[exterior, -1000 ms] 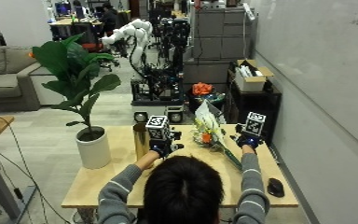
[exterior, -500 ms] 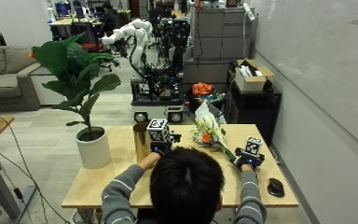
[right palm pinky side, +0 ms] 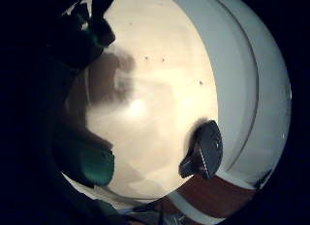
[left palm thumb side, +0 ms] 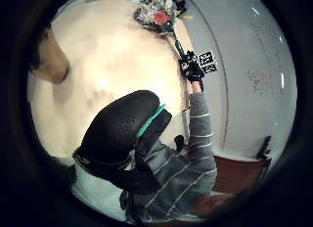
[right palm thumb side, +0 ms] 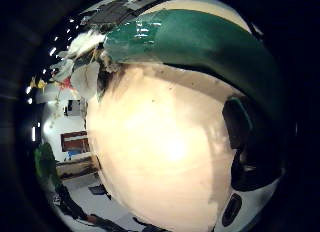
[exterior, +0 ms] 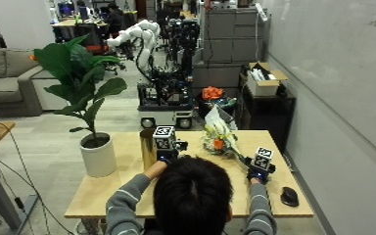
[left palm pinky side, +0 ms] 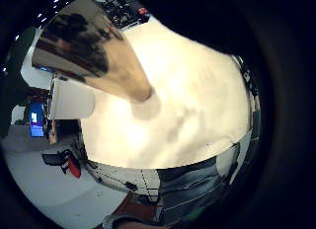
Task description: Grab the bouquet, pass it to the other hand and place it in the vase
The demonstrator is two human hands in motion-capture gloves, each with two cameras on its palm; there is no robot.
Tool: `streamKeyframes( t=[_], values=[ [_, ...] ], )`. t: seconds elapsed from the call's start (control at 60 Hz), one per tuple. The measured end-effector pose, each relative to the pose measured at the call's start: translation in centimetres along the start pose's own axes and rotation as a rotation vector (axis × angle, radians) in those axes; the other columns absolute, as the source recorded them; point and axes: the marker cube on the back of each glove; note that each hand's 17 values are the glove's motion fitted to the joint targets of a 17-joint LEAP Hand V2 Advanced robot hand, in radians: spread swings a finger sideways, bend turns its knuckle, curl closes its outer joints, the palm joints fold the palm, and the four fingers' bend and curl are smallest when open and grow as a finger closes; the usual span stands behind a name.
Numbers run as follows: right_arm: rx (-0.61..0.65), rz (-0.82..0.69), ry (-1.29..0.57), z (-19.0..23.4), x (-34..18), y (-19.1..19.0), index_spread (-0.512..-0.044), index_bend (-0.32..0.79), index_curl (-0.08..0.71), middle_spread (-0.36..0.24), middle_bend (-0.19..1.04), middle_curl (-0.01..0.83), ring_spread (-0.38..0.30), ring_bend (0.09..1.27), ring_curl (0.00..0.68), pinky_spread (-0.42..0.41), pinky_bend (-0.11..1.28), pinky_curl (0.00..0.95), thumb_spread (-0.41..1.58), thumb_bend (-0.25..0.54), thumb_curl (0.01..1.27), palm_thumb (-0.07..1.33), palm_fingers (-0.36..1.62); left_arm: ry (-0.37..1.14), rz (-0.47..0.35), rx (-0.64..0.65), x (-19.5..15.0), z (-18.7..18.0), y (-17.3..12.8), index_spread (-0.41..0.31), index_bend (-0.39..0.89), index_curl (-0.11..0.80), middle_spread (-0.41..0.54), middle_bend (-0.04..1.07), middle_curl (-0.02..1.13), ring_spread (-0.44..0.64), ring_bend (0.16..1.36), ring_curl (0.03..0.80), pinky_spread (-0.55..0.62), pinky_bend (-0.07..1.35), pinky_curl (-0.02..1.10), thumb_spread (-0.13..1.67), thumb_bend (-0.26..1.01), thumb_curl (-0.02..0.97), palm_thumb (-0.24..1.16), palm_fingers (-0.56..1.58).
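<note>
A: The bouquet (exterior: 218,134) lies on the wooden table (exterior: 109,196), at its far right part, with the flower heads away from the person and the green wrapped stems toward the right hand (exterior: 258,172). What step is this, in your opinion?

B: I judge it is the first one, the pick-up. In the left thumb side palm view the right hand is at the end of the dark green stems, and its fingers seem curled around them. In the right thumb side palm view the glossy green wrap runs just across the palm. I cannot say if the bouquet is already off the table.

A: And the left hand (exterior: 166,155)?

B: It is near the vase (exterior: 148,148), in front of the person. The views do not show its fingers, so wide or closed I cannot tell.

A: What does the next move need?

B: Probably to lift the bouquet, bring the stems to the left hand, then turn them downward over the vase mouth.

A: How are the materials?

B: The vase is tall, metallic, gold-brown, and it reflects the room. The bouquet has pale paper or petals and one orange-red flower. A black mouse (exterior: 290,196) lies near the right table edge, and a white plant pot (exterior: 99,155) stands at the left.
</note>
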Motion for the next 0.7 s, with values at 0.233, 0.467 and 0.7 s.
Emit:
streamKeyframes(
  t=[0.233, 0.467, 0.7],
  values=[
    [0.056, 0.018, -0.005, -2.4, -1.8, 0.4, -0.181, 0.16, 0.357, -0.12, 0.51, 0.495, -0.154, 0.74, 0.446, -0.175, 0.59, 0.389, 1.22, 0.158, 0.33, 0.9, 1.49, 0.054, -0.048, -0.126, 0.0, -0.2, 0.8, 0.066, 0.11, 0.194, 0.23, 0.26, 0.39, 0.27, 0.66, 0.301, 0.37, 0.46, 0.35, 0.98, -0.03, 0.302, 0.12, 0.19],
    [0.272, 0.151, -0.184, -6.0, -0.7, -1.6, -0.204, 0.49, 0.505, -0.151, 0.8, 0.628, -0.18, 0.95, 0.568, -0.216, 0.72, 0.491, 1.09, 0.024, 0.32, 0.86, 1.49, 0.204, 0.011, -0.145, 0.6, -2.3, 0.6, 0.066, 0.11, 0.199, 0.234, 0.26, 0.4, 0.29, 0.66, 0.297, 0.38, 0.46, 0.34, 0.98, -0.03, 0.303, 0.12, 0.18],
    [0.247, 0.108, -0.701, -12.5, -2.7, 0.6, -0.195, 0.64, 0.599, -0.144, 0.89, 0.674, -0.176, 1.03, 0.61, -0.209, 0.8, 0.545, 1.04, 0.075, 0.42, 1.06, 1.4, 0.602, 0.017, -0.137, 0.8, -6.7, -1.3, 0.066, 0.11, 0.203, 0.24, 0.26, 0.4, 0.31, 0.64, 0.29, 0.38, 0.47, 0.34, 0.96, -0.03, 0.304, 0.12, 0.17]
  ],
)
